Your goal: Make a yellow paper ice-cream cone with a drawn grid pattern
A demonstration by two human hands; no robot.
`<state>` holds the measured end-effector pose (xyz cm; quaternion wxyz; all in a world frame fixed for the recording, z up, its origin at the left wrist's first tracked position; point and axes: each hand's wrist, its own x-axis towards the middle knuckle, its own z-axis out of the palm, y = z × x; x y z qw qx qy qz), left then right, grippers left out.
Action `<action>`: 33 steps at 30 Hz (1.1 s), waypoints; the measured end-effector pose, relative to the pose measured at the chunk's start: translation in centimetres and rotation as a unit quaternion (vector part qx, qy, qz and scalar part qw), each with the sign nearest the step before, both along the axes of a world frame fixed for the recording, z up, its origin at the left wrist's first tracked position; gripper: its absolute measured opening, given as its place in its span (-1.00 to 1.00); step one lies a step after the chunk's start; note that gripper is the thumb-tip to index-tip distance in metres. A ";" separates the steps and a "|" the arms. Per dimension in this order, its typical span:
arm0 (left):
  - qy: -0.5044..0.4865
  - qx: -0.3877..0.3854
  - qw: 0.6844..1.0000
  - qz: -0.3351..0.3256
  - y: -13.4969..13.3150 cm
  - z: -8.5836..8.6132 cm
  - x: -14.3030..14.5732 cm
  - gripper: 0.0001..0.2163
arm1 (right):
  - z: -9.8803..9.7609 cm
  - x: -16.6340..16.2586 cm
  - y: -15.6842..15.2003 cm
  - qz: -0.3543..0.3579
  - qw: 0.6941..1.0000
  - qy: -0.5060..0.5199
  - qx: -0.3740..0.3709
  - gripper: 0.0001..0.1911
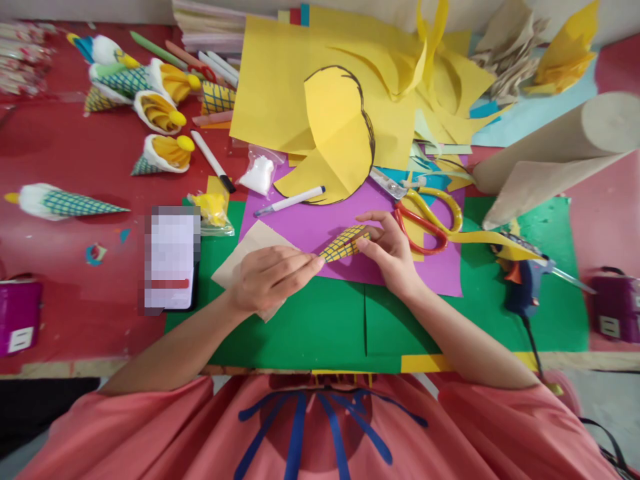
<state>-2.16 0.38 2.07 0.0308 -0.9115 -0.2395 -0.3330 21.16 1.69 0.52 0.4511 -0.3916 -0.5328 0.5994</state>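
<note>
Small yellow paper cone with blue grid (341,247): tip hidden by left hand (273,275). Dark-edged phone (173,257): screen pixelated, unreadable. Thick beige paper roll (543,145): cut by right edge.

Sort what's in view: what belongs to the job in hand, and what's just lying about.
In the job:
- yellow checked cone, held by the left hand and right hand
- likely tools within reach: scissors, glue gun

Seemingly just lying about:
- phone
- brown paper roll
- purple box at the left edge
</note>
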 end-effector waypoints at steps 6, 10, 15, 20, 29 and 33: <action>0.028 -0.003 1.000 -0.008 -0.1 0.5 0.3 -0.73 | -0.2 0.2 0.2 0.002 0.996 0.071 -0.062 -0.71; 0.040 0.016 0.999 -0.010 -0.1 0.7 0.5 -0.76 | -0.2 0.2 0.1 -0.025 0.997 0.049 -0.055 -0.85; 0.037 0.016 0.999 -0.016 -0.1 0.4 0.5 -0.76 | -0.6 0.1 -0.1 -0.038 0.999 0.017 -0.033 -0.82; 0.041 0.018 0.999 -0.017 -0.1 0.4 0.5 -0.74 | -0.9 0.1 0.0 -0.042 0.998 0.036 -0.044 -0.92; 0.022 0.005 1.000 0.001 -0.1 -0.2 0.5 -0.70 | -0.5 0.0 -0.1 -0.071 0.995 0.042 -0.062 -0.89; 0.000 -0.020 0.999 0.035 -0.2 -0.7 0.8 -0.69 | -0.1 -0.5 -0.3 -0.095 0.994 0.017 -0.044 -0.91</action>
